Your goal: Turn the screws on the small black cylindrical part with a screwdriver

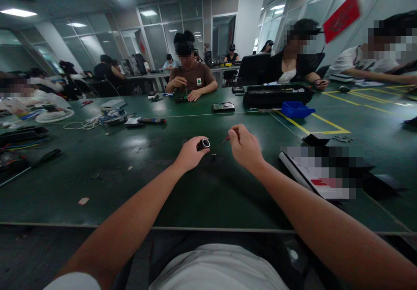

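My left hand (189, 153) is closed around a small black cylindrical part with a silver ring end (203, 144), held just above the green table (137, 181). My right hand (245, 146) pinches a thin screwdriver with a red grip (223, 141), its tip angled down and left toward a tiny dark piece (213, 155) on the table between my hands. Both arms reach forward from the table's near edge.
A flat device with a dark cover (322, 172) lies to the right. A blue bin (296, 109), a black case (275, 95) and a hard drive (223, 107) sit farther back. Cables and tools (107, 118) lie at left. Other people work across the table.
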### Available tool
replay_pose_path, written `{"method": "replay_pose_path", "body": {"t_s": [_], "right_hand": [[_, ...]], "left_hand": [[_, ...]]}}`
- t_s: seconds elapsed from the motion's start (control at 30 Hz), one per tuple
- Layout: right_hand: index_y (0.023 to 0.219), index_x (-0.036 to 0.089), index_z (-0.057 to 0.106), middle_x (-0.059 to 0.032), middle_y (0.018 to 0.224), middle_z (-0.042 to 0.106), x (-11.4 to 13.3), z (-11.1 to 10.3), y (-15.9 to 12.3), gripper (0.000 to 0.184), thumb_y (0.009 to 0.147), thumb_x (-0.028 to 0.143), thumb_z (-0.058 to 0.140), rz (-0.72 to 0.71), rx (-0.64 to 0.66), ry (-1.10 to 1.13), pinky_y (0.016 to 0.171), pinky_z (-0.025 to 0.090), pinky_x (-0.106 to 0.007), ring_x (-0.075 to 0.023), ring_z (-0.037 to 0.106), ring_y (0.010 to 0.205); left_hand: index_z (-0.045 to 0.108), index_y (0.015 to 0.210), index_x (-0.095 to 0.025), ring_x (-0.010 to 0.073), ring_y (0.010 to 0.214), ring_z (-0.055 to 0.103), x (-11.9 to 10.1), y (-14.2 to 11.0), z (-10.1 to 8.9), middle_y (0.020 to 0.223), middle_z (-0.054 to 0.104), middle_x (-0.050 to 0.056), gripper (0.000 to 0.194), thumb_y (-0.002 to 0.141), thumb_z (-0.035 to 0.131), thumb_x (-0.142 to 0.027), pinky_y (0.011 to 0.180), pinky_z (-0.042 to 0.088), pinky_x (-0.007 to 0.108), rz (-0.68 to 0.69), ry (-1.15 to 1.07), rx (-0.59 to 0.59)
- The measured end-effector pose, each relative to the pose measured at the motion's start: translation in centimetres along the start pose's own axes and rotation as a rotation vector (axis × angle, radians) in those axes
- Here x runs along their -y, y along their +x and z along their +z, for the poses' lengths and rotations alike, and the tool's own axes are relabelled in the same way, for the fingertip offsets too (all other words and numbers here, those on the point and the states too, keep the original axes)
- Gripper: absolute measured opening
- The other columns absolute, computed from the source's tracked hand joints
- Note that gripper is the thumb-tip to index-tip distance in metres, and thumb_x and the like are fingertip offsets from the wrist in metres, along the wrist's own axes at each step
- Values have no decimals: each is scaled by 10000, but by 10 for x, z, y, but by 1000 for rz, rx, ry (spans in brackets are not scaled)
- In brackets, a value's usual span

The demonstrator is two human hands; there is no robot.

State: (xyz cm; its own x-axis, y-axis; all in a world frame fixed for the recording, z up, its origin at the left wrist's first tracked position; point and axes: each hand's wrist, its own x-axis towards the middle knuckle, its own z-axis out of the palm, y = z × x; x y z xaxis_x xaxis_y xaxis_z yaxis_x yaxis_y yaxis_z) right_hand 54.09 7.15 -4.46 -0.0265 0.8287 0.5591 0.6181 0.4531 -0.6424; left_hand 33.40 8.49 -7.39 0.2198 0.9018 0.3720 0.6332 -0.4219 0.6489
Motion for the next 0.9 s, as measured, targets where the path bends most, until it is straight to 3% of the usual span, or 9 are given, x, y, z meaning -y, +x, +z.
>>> {"method": "replay_pose_path", "body": {"t_s": [0.17, 0.37, 0.47, 0.63, 0.8, 0.9], "right_hand": [[904, 244, 528, -48, 754, 646, 1, -1, 0, 207, 971, 388, 396, 0, -7, 19, 645, 370, -349, -216, 570, 661], [898, 249, 515, -48, 761, 650, 3, -1, -1, 194, 978, 381, 397, -9, -25, 27, 643, 363, -348, -216, 574, 668], [901, 249, 512, -47, 762, 649, 4, -2, 0, 181, 977, 368, 400, 6, -37, 20, 648, 362, -347, -219, 579, 677], [905, 248, 519, -50, 770, 654, 4, -3, 0, 187, 976, 372, 398, 18, -48, 12, 663, 370, -352, -226, 585, 690], [909, 242, 522, -53, 776, 657, 3, -1, 0, 187, 975, 365, 397, 11, -48, 2, 670, 374, -351, -228, 597, 699], [907, 239, 518, -50, 775, 657, 2, 0, 0, 186, 974, 362, 396, -1, -49, 3, 668, 375, -344, -220, 595, 692]], "left_hand": [[556, 1277, -192, 213, 1057, 626, -9, -3, -3, 1181, 663, 82, 395, 882, 547, -177, 980, 475, 383, -61, -46, 15], [616, 1067, -198, 214, 895, 627, -16, -6, -2, 1012, 681, 56, 262, 867, 651, -364, 827, 503, 357, -2, 94, 88], [637, 1016, -196, 224, 931, 633, -12, -5, 1, 1019, 690, 58, 200, 885, 642, -348, 851, 495, 361, 64, 150, 122], [676, 1154, -235, 243, 1014, 634, -10, -5, 9, 1115, 661, 66, 260, 945, 542, -314, 863, 501, 360, 190, 302, 213], [629, 1318, -266, 273, 1025, 637, -17, -2, 25, 1131, 631, 93, 387, 956, 519, -347, 813, 518, 352, 172, 448, 301], [646, 1277, -250, 276, 1025, 637, -20, 0, 31, 1107, 639, 97, 356, 950, 529, -329, 792, 517, 343, 178, 493, 302]]}}
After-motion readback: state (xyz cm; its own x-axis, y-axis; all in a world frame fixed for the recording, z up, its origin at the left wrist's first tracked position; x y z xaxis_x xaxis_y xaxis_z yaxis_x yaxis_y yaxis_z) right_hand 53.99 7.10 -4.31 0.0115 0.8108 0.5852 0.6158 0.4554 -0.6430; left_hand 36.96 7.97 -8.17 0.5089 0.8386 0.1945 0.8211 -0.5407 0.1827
